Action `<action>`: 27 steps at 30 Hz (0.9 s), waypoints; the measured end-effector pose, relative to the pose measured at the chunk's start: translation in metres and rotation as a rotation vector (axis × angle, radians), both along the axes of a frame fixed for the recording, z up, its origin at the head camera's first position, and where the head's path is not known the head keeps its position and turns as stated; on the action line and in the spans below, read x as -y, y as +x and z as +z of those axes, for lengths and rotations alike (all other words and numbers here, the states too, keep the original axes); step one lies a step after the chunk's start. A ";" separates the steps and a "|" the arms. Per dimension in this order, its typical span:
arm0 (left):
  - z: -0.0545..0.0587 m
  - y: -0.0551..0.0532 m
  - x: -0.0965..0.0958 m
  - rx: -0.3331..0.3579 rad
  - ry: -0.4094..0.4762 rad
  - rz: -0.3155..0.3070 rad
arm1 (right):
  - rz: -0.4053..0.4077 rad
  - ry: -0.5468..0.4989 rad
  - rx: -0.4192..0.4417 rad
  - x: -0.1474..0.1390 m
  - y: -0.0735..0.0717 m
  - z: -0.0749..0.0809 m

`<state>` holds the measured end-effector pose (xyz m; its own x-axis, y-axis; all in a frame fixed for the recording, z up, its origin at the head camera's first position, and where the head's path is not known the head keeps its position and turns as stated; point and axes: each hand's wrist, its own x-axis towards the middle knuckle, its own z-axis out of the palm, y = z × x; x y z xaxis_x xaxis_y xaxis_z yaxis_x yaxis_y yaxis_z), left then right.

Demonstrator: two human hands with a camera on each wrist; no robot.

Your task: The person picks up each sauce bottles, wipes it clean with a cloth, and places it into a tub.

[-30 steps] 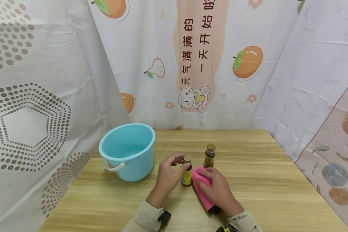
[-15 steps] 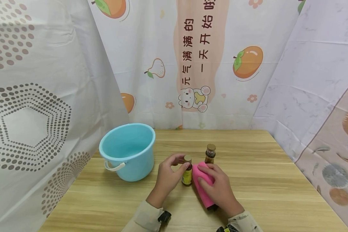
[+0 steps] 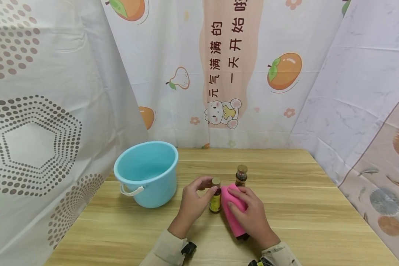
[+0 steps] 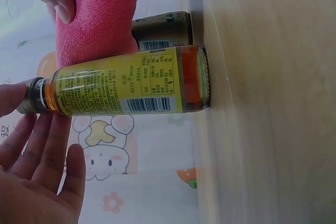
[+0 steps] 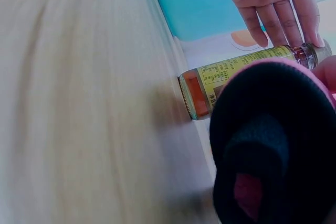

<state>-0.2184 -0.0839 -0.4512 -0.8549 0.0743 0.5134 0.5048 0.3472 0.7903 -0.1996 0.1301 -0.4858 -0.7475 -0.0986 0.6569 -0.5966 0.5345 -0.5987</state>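
Observation:
A small glass bottle (image 3: 215,201) with a yellow label and gold cap stands upright on the table. My left hand (image 3: 194,201) pinches it at the cap and neck between thumb and fingers, as the left wrist view shows. In my right hand (image 3: 251,213) is a fuzzy pink cloth (image 3: 232,214), rolled up, with a dark end (image 5: 273,145) facing the right wrist camera. The cloth lies right along the bottle's side, overlapping it in the left wrist view. Behind the cloth stands a second gold-capped brown bottle (image 3: 241,175), its lower part hidden in the head view.
A light blue bucket (image 3: 156,192) with a white handle stands on the left of the wooden table (image 3: 296,184). Printed curtains (image 3: 173,111) hang along the table's back and sides.
My right hand and the pink cloth have shifted slightly away from me along the bottle, mostly in the first half second. The left hand and bottle have barely moved.

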 end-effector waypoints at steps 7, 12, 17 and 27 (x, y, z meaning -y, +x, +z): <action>-0.001 0.000 0.000 -0.001 0.001 -0.004 | 0.004 0.003 0.057 0.001 0.001 0.001; 0.000 0.000 0.000 0.005 0.001 -0.001 | 0.004 0.008 0.094 0.001 0.002 0.002; 0.000 0.000 0.000 0.005 0.000 -0.005 | -0.011 0.025 0.125 0.002 0.002 0.002; 0.000 0.000 0.000 0.007 0.006 -0.012 | -0.048 0.076 0.263 0.003 0.003 0.003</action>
<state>-0.2185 -0.0838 -0.4508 -0.8576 0.0813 0.5079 0.5033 0.3368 0.7958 -0.1969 0.1275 -0.4830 -0.8965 -0.1008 0.4314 -0.3988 0.6076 -0.6868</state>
